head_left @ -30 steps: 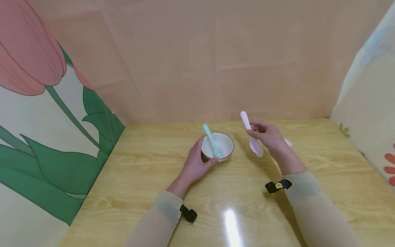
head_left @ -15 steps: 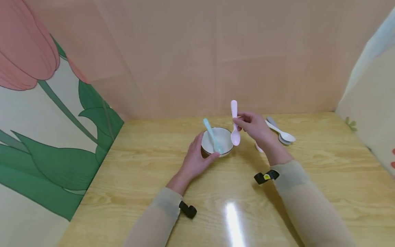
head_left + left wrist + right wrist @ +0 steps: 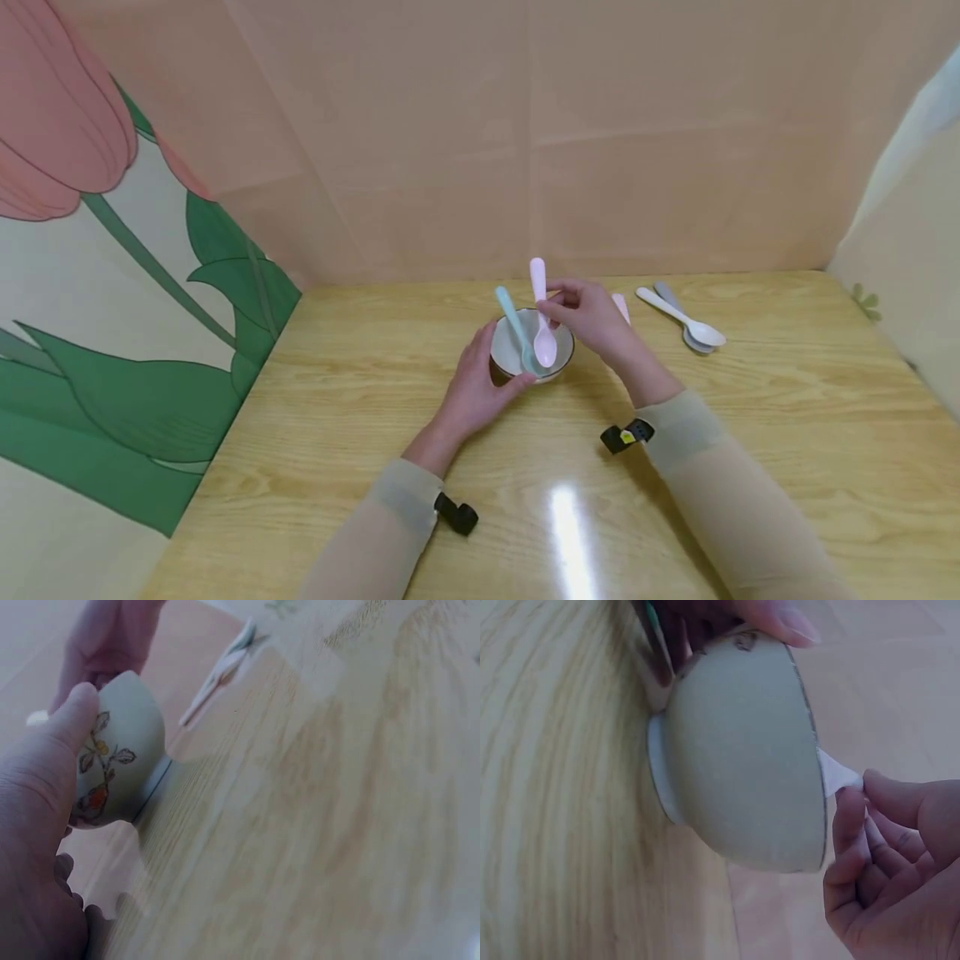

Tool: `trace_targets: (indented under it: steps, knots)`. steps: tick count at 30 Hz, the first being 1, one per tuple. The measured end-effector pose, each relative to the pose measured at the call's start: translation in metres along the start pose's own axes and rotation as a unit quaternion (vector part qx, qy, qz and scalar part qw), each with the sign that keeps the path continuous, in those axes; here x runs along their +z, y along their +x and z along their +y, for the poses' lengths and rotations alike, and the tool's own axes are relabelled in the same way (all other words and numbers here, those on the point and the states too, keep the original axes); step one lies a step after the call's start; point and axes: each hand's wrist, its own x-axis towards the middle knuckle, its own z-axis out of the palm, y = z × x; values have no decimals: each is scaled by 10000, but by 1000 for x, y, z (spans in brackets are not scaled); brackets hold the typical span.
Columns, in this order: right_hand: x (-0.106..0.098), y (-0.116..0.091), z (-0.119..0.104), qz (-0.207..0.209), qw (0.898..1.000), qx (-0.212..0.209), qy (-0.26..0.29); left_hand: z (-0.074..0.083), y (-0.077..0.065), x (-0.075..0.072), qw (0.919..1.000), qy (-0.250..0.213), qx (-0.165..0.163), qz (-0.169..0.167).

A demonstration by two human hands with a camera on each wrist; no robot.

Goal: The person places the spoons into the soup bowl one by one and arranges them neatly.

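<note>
Right hand (image 3: 588,317) — pinching a pink spoon (image 3: 545,346) by its handle, handle end above the fingers, scoop below them at the mouth of a bowl (image 3: 742,750). Left hand (image 3: 480,387) — curled round the bowl's left side. Blue spoon (image 3: 509,307): leaning inside. Rightward, on the table (image 3: 315,417): second pink spoon (image 3: 621,307), partly hidden; white spoon (image 3: 703,334) over grey spoon (image 3: 665,293).

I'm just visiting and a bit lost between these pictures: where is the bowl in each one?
Head view: the bowl sits just right of and below the centre, with its inside showing.
Left wrist view: the bowl is at upper left, seen from outside.
Right wrist view: the bowl fills the middle and upper part, seen side-on.
Shared landmark: the left hand, holding the bowl in all three.
</note>
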Motion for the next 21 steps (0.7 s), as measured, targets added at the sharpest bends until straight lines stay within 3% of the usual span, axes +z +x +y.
trace_targets:
  steps: [7, 21]
  knots:
    - [14, 2, 3, 72, 9985, -118, -525, -3, -1, -1, 10000, -35, -76, 8]
    - [21, -1, 7, 138, 9971, 184, -731, -2, -1, 1, 9999, -84, -63, -9]
